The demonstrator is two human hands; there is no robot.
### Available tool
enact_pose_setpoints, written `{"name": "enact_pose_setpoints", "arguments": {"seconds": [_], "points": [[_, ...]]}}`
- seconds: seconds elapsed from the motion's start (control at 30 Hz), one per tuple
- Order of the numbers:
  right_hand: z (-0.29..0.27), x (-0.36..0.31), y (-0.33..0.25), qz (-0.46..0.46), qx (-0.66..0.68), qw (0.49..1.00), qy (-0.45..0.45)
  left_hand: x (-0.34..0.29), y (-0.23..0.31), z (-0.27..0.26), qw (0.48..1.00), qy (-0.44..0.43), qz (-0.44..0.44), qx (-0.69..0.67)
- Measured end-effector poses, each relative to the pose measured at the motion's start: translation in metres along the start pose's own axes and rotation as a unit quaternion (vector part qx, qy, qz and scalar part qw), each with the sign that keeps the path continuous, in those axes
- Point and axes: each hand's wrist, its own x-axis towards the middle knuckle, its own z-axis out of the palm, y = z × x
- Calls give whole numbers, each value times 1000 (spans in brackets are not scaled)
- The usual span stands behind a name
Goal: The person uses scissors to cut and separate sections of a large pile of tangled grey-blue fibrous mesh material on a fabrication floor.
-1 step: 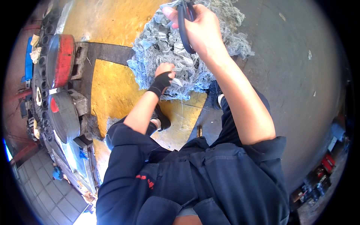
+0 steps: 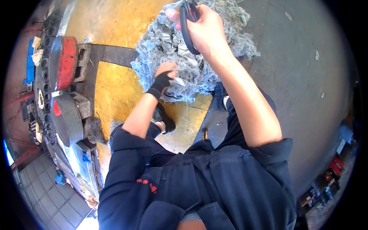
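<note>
A big tangled heap of grey and bluish threads and cloth scraps [image 2: 191,73] lies on the floor ahead of my feet. My right hand [image 2: 205,28] is closed round the black-handled scissors [image 2: 186,34] above the heap's far part; their far end is cut off by the picture's top edge. Over the near left part of the heap is my left hand [image 2: 165,73], with a black wrap round wrist and palm. Its fingers are curled in, slightly blurred, and what they pinch cannot be made out. Loose threads trail from the heap's near edge.
Two heavy round drums, one red-faced [image 2: 68,61] and one grey [image 2: 69,119], stand at the left beside concrete blocks [image 2: 82,63]. Yellow paint [image 2: 115,88] marks the dark floor. My shoe [image 2: 165,119] is close to the heap. Red and dark items [image 2: 336,165] lie far right.
My left hand has shifted slightly left and toward me, its forearm with it. My right hand and the scissors are nearly still.
</note>
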Motion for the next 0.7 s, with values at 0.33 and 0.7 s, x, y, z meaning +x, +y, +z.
{"name": "enact_pose_setpoints", "arguments": {"seconds": [0.33,0.7], "points": [[4,4,4,59,10,994,-89,-7,19,-277,950,81,-42,-298],[45,-11,-1,98,117,960,-235,9,93,-423,848,41,-40,-526]]}}
